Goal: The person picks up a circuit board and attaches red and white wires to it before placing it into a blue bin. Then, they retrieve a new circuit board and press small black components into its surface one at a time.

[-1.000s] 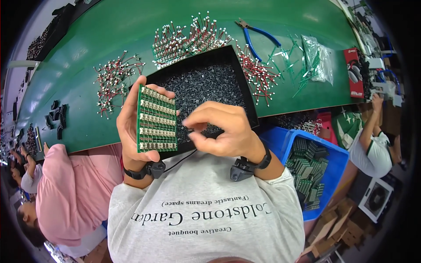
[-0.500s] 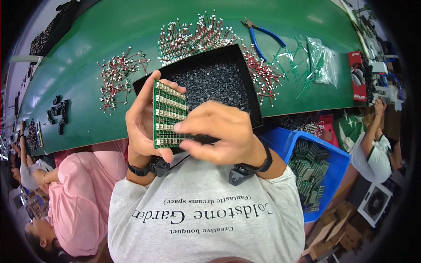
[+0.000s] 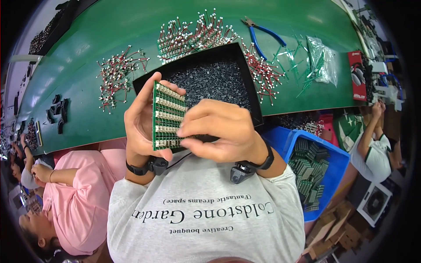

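My left hand (image 3: 137, 120) holds a green circuit board panel (image 3: 169, 115) tilted up, thumb at its lower edge and fingertips at its upper edge. Rows of small white connectors cover its face. At the panel's lower right, my right hand (image 3: 219, 131) has thumb and fingertips drawn close together by the connector rows. Whatever those fingertips may pinch is too small or hidden to name. Beneath and beyond both hands lies a black tray (image 3: 246, 81) filled with small dark parts (image 3: 215, 83).
Red-wired connectors lie in piles on the left (image 3: 117, 76) and right (image 3: 263, 72), with wired boards (image 3: 193, 39) behind the tray. Blue-handled cutters (image 3: 263, 37) and a plastic bag (image 3: 322, 61) sit farther right. A blue bin (image 3: 335, 175) holds boards. A person in pink (image 3: 87, 193) sits at left.
My right thumb and fingertips have come closer together beside the panel. The left hand and panel have barely shifted. At left, the person in pink has moved their arms.
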